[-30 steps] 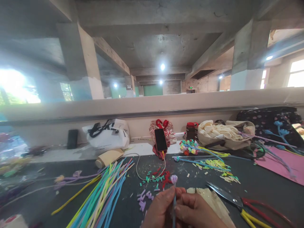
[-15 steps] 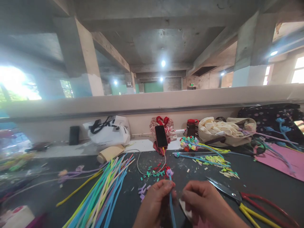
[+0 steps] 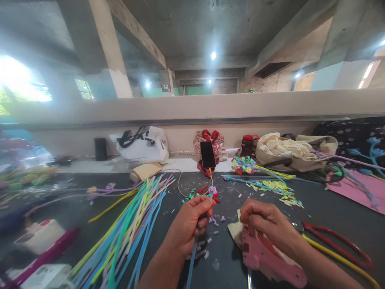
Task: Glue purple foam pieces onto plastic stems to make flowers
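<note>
From my end of the head camera feed, I take the phone as my landmark; it leans upright against a red-patterned bag at the back of the dark table. Nearer to me than the phone and almost in line with it, my left hand has its fingers closed in a pinch on a blue stem. The stem's lilac flower head shows just beyond the fingertips, and the rest hangs down below the hand, toward me. Right of the phone and nearer to me, my right hand is curled nearly closed around the upper end of a pink tool; I cannot tell how firm that hold is. A cream cloth-like piece lies by that hand, and lilac snippets are scattered on the phone's near side, between my two hands. Farther right of the phone, on my side of it, are scissors with one red and one yellow handle. Directly right of the phone stands a dark bottle with a red lid, with a clump of small colored flowers in front of it. Left of the phone and nearer me, a fan of pastel stems spreads across the tabletop.
</note>
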`<control>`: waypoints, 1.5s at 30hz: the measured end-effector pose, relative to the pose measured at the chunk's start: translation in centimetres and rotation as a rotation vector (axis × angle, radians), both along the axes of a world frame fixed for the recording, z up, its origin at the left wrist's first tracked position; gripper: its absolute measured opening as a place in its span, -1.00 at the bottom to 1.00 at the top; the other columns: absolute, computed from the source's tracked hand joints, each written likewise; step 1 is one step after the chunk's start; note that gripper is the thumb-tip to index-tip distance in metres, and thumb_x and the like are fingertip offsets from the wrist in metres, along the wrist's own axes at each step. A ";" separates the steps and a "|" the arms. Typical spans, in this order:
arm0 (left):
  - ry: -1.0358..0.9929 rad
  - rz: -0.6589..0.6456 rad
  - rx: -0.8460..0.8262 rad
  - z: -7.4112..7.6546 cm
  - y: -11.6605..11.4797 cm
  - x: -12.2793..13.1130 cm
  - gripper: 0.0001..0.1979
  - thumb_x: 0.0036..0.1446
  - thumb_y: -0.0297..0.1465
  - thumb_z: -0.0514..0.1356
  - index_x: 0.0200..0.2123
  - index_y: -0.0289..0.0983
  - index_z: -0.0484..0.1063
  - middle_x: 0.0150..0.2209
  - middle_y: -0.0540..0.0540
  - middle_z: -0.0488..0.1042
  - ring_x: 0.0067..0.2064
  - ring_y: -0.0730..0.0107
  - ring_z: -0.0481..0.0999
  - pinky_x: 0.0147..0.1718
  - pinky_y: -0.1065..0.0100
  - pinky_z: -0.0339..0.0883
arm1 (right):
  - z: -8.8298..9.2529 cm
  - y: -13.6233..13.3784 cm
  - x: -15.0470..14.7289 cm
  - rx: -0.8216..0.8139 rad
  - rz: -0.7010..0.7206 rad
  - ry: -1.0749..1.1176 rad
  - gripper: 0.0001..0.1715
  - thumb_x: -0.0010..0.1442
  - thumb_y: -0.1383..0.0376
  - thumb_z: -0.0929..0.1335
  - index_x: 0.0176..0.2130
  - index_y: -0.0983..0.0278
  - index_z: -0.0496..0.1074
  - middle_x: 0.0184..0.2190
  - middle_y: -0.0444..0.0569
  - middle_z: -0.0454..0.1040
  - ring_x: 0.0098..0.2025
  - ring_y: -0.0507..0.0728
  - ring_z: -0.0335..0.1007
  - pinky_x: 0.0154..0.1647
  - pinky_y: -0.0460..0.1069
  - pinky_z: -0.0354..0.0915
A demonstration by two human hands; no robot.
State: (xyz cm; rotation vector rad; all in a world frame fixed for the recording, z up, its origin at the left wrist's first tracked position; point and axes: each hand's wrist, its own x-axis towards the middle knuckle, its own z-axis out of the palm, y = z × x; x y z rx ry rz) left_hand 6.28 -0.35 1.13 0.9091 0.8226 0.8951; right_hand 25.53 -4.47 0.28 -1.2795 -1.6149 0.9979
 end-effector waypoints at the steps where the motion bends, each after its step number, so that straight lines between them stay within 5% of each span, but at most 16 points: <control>1: 0.002 -0.003 0.001 -0.1 0.0 0.0 -0.80 -0.19 -0.35 0.25 -0.57 -0.31 0.27 -0.66 0.16 0.23 -0.75 0.79 -0.02 -0.78 0.61 -0.31 | -0.1 0.1 0.1 -0.022 0.000 -0.007 -0.85 -0.08 0.39 0.21 -0.54 0.29 0.35 -0.61 -0.18 0.27 -0.58 -0.01 0.20 -0.58 -0.14 0.12; 11: 0.031 0.009 -0.003 -0.8 0.4 -2.7 -0.83 -0.13 -0.36 0.22 -0.55 -0.32 0.29 -0.65 0.14 0.24 -0.76 0.80 -0.03 -0.79 0.61 -0.32 | -1.6 0.8 0.3 -0.065 0.022 -0.143 -0.86 0.00 0.31 0.24 -0.49 0.27 0.37 -0.62 -0.17 0.33 -0.58 0.01 0.21 -0.55 -0.12 0.11; 16: -0.025 0.020 0.040 -0.8 1.2 -4.0 -0.85 -0.08 -0.37 0.19 -0.53 -0.32 0.29 -0.64 0.14 0.24 -0.76 0.81 -0.04 -0.78 0.62 -0.30 | -1.8 0.2 0.4 -0.007 0.039 -0.192 -0.80 0.07 0.32 0.17 -0.55 0.24 0.23 -0.65 -0.19 0.23 -0.57 0.02 0.13 -0.57 -0.11 0.05; 25: -0.048 0.058 0.076 -1.5 1.2 -4.3 -0.85 -0.06 -0.36 0.16 -0.51 -0.33 0.30 -0.62 0.12 0.25 -0.75 0.80 -0.01 -0.79 0.60 -0.30 | -0.2 -0.4 -3.4 0.281 0.080 -0.783 -0.58 0.17 0.30 0.13 -0.69 0.25 0.09 -0.71 -0.19 0.18 -0.66 -0.02 0.07 -0.61 -0.09 -0.06; 33: -0.045 0.032 0.080 -1.7 1.0 -3.8 -0.82 -0.10 -0.31 0.19 -0.49 -0.33 0.32 -0.62 0.12 0.27 -0.75 0.78 -0.01 -0.80 0.59 -0.30 | -0.2 1.6 -6.4 0.386 0.440 -0.924 -0.75 0.15 0.41 0.22 -0.32 0.17 0.45 -0.37 -0.15 0.47 -0.30 0.02 0.37 -0.34 -0.15 0.14; 40: -0.065 0.036 0.099 -1.6 0.9 -3.9 -0.82 -0.11 -0.32 0.19 -0.53 -0.33 0.31 -0.62 0.12 0.27 -0.75 0.78 -0.01 -0.79 0.57 -0.32 | -1.0 1.8 -6.9 0.376 0.278 -1.095 -0.74 0.16 0.32 0.21 -0.43 0.23 0.45 -0.48 -0.11 0.46 -0.44 0.04 0.40 -0.50 -0.14 0.10; 45: -0.078 0.027 0.106 -1.6 0.9 -3.9 -0.83 -0.10 -0.32 0.18 -0.52 -0.33 0.32 -0.62 0.11 0.28 -0.75 0.78 0.00 -0.79 0.57 -0.31 | -1.3 1.1 -6.9 0.411 0.304 -1.125 -0.72 0.11 0.44 0.20 -0.27 0.18 0.43 -0.38 -0.11 0.47 -0.40 0.04 0.40 -0.47 -0.13 0.11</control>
